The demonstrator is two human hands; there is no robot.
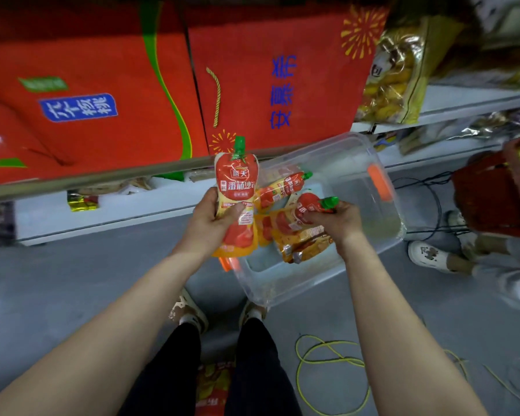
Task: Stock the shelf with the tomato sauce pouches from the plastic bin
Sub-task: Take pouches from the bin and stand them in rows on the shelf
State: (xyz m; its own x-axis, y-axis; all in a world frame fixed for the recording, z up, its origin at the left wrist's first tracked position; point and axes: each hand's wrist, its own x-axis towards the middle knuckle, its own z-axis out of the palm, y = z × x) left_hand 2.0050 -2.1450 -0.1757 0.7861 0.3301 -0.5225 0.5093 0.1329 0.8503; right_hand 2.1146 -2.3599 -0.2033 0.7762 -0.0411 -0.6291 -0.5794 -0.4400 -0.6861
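Red and yellow up front: the left hand grips a tomato sauce pouch around its middle, thumb pressed across the front, green cap pointing up toward the shelf rail. That pouch sits just over the near-left rim of the clear plastic bin, which rests on the grey floor against the foot of the shelf. Over on the other side, the right hand reaches inside the bin, fingers curled tight around the neck of a second pouch just below its green cap. More pouches lie flat on the bin's bottom, bunched toward its left end, one with its cap aimed at the far wall. Big red boxes fill the shelf level above the rail. A yellow cord loops on the floor near the right arm.
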